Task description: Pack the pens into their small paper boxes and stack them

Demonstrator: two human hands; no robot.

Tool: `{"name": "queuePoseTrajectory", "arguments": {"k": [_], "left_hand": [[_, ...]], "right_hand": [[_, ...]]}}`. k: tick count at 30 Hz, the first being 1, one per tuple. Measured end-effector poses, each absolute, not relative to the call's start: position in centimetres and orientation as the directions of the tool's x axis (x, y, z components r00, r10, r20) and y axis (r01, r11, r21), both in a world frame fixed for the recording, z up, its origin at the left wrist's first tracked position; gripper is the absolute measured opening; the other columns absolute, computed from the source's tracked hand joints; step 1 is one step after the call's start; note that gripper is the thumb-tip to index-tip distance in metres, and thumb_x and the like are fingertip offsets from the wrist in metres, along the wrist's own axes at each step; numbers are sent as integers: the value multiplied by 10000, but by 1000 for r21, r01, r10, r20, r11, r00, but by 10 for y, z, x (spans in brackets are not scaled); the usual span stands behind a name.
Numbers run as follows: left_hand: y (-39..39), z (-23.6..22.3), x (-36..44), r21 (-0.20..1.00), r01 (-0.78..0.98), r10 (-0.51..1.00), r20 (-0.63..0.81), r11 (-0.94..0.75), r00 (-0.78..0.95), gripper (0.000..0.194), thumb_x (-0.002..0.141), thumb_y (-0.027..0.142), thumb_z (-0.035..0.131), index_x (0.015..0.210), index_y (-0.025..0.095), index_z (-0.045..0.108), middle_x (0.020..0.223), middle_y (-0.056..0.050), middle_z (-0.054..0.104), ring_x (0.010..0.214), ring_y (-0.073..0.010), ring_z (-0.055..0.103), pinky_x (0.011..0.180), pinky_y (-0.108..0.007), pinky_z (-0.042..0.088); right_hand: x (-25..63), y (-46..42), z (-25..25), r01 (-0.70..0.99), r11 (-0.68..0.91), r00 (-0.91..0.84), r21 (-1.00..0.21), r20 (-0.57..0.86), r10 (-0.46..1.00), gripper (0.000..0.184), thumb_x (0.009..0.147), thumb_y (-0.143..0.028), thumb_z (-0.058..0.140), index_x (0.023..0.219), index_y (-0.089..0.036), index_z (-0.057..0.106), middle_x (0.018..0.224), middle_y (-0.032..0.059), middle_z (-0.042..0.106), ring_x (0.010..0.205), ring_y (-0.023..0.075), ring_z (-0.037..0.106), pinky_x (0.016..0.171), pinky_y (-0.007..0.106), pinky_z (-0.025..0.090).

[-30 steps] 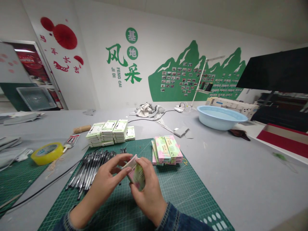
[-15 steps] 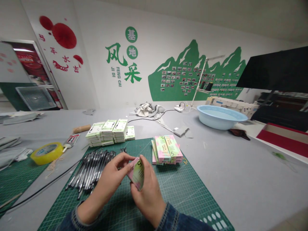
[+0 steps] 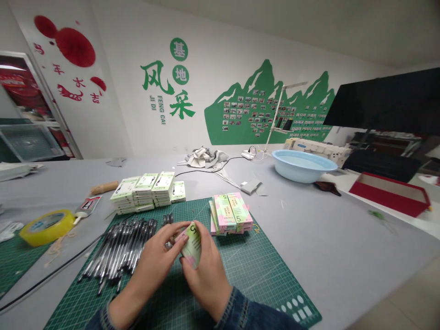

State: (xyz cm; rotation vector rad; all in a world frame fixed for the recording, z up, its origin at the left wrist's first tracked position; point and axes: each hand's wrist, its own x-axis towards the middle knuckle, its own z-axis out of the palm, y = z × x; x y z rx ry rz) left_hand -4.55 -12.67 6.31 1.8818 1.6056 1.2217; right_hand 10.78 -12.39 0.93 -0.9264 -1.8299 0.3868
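Both hands [image 3: 206,269] still hold the green-and-pink box [image 3: 192,250], its printed 5 now showing, unlike a second ago

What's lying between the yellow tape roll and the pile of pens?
In the head view, loose pale twine and a black cable lie between the yellow tape roll and the pens.

Single head cam, worn by the person. Looks forward and down across the table [image 3: 309,229]; both hands close, low centre, cutting mat [image 3: 240,270] under them. Far side: wall lettering [image 3: 154,78] and green mountain mural [image 3: 237,110], well back; black screen [image 3: 385,101] at right edge. No second view, nothing shared.
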Motion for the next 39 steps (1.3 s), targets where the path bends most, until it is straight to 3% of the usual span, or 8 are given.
{"name": "queuePoseTrajectory", "arguments": {"k": [4,7,11,19,24,28,32,39], "left_hand": [[-104,69,-47,921,351,966,225,-168,-128,474,898,523,582,1234,200,672,919,-45,721,497,-103,519,456,-234,446],[-92,74,-44,962,244,971,168,-124,-171,583,884,546,576,1339,181,590,955,-53,700,558,-111,564,445,-221,465],[-95,68,-40,943,313,966,179,-115,-185,607,885,542,541,1368,174,535,1163,-116,658,783,-173,666,532,-267,559],[-103,60,-69,754,644,986,165,-128,2,310,902,352,481,1046,193,705,947,-67,757,771,-207,715,695,-314,564],[-52,83,-110,228,969,959,283,-96,29,318,907,298,501,1130,187,698,1144,-106,731,1070,-250,669,945,-350,502],[0,81,-124,86,996,930,363,34,-63,520,837,260,629,1338,126,582,1430,-238,537,1360,-404,429,1093,-553,336],[34,64,-122,-30,996,902,427,89,-67,705,810,261,701,1474,204,471,1607,-211,321,1482,-467,188,1146,-666,86],[47,44,-124,-137,986,879,476,96,-19,524,902,231,549,1425,212,545,1524,-200,467,1346,-426,451,1157,-639,84]], "right_hand": [[123,-129,24,591,590,-227,-550,589,776,868,721,-69,640,1522,-191,330,1509,173,425,1337,353,485,1093,527,456],[142,-119,41,686,516,-189,-513,559,807,666,774,-102,643,1409,-244,500,1390,139,527,1233,337,557,1025,492,501],[171,-83,63,856,314,-15,-411,586,810,457,885,-217,620,1340,-213,566,1322,149,560,1168,329,577,971,445,495],[190,-43,54,975,7,108,-221,504,857,292,910,-306,623,1154,-153,666,996,157,641,930,320,611,798,400,457],[184,-45,44,971,44,108,-235,597,795,404,940,-405,590,1213,-110,640,1184,232,610,1075,379,571,893,495,453],[172,-53,43,923,256,50,-286,752,657,373,943,-323,575,1243,-103,605,1323,233,551,1240,393,481,1047,587,382],[153,-70,42,781,558,-83,-281,838,539,316,938,-192,543,1250,-190,590,1349,160,557,1317,346,452,1114,615,344],[127,-86,25,605,752,-230,-263,846,481,430,866,-43,520,1242,-239,594,1335,136,587,1299,337,507,1047,638,455]]}}
